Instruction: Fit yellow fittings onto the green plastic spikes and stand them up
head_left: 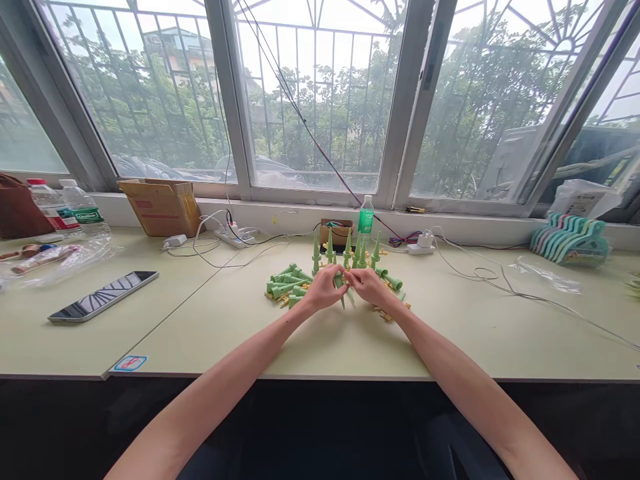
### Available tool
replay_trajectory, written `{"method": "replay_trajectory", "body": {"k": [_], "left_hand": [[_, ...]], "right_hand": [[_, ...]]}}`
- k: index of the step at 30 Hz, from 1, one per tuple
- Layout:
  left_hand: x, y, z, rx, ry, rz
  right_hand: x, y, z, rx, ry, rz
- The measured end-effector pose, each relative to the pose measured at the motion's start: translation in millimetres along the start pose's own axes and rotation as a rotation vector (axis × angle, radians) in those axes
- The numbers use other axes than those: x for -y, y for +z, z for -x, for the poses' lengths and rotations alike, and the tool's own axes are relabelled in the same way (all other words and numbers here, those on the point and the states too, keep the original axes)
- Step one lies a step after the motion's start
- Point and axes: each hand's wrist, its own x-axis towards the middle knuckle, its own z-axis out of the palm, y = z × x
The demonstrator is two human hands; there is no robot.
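My left hand [327, 288] is closed around a green plastic spike [343, 301] whose pointed end sticks out below the fingers. Close against it, my right hand [369, 287] has its fingertips pinched together at the upper end of that spike; what lies between them is hidden. Just behind both hands, several green cone-tipped spikes [316, 257] stand upright with points up. Left of the hands lies a heap of green spikes [287, 285] mixed with small yellow pieces. More yellow pieces [387, 315] are scattered by my right wrist, near another green spike [393, 281] lying down.
A small brown box [334, 232] and a green-labelled bottle [366, 217] stand behind the spikes. A tablet [105, 297] lies on the left table. Power strips [235, 235], cables, a cardboard box [163, 208] and teal hangers [570, 241] line the windowsill side.
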Motion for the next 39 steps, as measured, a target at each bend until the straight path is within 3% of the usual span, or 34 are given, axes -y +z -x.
{"method": "replay_trajectory", "body": {"k": [7,19,24,28,39], "left_hand": [[-2.0,0.0,-0.2,-0.024,-0.002,0.020],[-5.5,-2.2,-5.1,-0.080,-0.061,0.125],[-4.1,-2.6,-2.7,-0.038,-0.034,0.134],[-2.2,0.8,-1.9,-0.002,0.024,0.134],[5.6,4.6,-4.1,-0.010,0.012,0.110]], "right_hand": [[3.1,-0.3,-0.5,-0.039,0.010,0.018],[0.1,-1.3,-5.2,-0.221,0.113,0.037],[1.9,-2.5,-5.1,-0.287,0.151,0.049],[1.3,-1.5,-5.1,-0.295,0.143,0.037],[2.0,0.3,-4.6,-0.257,0.165,0.033]]}}
